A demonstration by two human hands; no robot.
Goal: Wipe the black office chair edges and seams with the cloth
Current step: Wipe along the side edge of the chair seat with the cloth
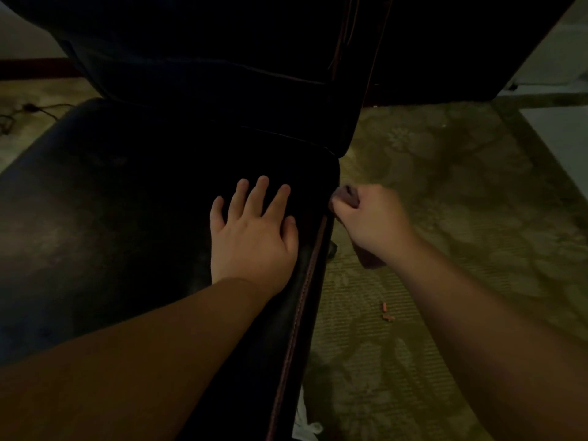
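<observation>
Our left hand (251, 227) lies flat with fingers spread on the seat of the black office chair (133, 218), bracing it, while our right hand (372, 218) is curled round the cloth (346, 194) and holds it against the seat's right edge, near the back corner where seat and backrest meet. The chair fills the left and upper part of the view, its seat wide and dark with a dull sheen, its backrest rising almost black above; the room is dim, so we cannot tell which parts are already clean. A reddish stitched seam (305, 288) runs along the right edge from the near side up toward the cloth. We judge the wiping to be under way on this 1 edge, with the other edges and the backrest seams likely still to do. The cloth is a small, dark, bunched piece, 1 end poking out above our fist and another hanging below the wrist. On the patterned carpet (445, 218) beside the chair lie a few tiny orange scraps (387, 313).
</observation>
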